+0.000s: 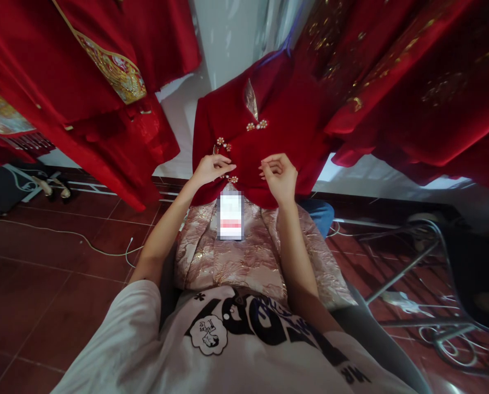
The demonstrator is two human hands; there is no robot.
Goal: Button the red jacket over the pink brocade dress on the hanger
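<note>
A red jacket [285,131] with flower-shaped fastenings on its front hangs before me, above a pink and gold brocade skirt [244,268] spread over my lap. My left hand [215,168] is at the jacket's left side, between two flower fastenings, its thumb and fingers pinched together; what they hold, if anything, is too small to tell. Over the middle of the jacket, my right hand [280,176] is raised with fingertips pressed together, and nothing can be made out between them. A phone [231,215] with a blurred screen lies on the skirt below my left hand.
Red garments [117,82] with gold embroidery hang at the left, and more red garments [408,87] hang at the right. A metal-framed chair [437,257] stands at the right. A white cable [92,249] runs across the tiled floor, and shoes [53,189] sit at the far left.
</note>
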